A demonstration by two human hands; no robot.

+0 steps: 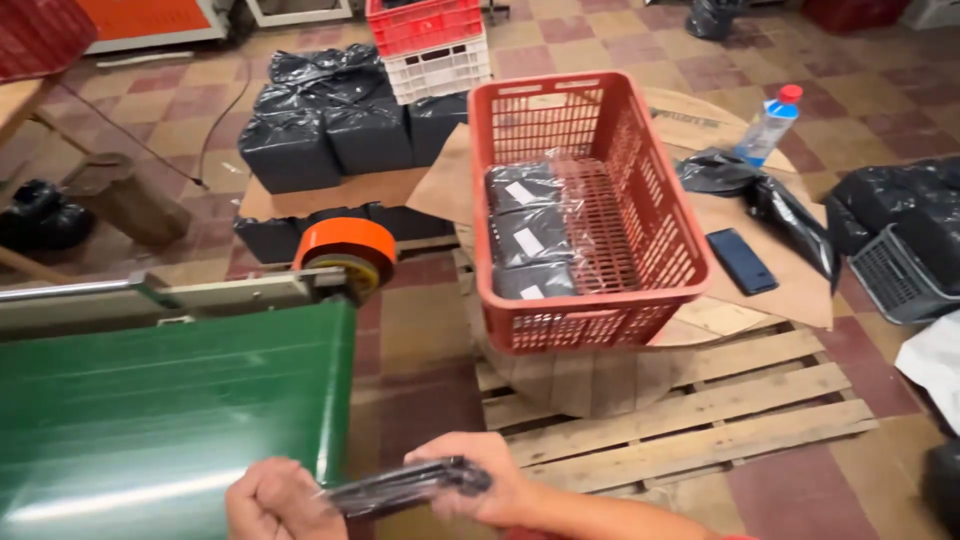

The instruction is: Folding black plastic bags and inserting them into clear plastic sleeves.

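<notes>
Both hands, left [275,500] and right [480,485], are clenching a wrapped black packet [405,487]; red crate [590,215] ahead is receiving packets next.

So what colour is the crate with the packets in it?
Red crate, shown in the head view, holding dark packets.

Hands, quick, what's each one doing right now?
Left hand: closed on one end of the dark flat packet.
Right hand: closed on the packet's other end.
</notes>
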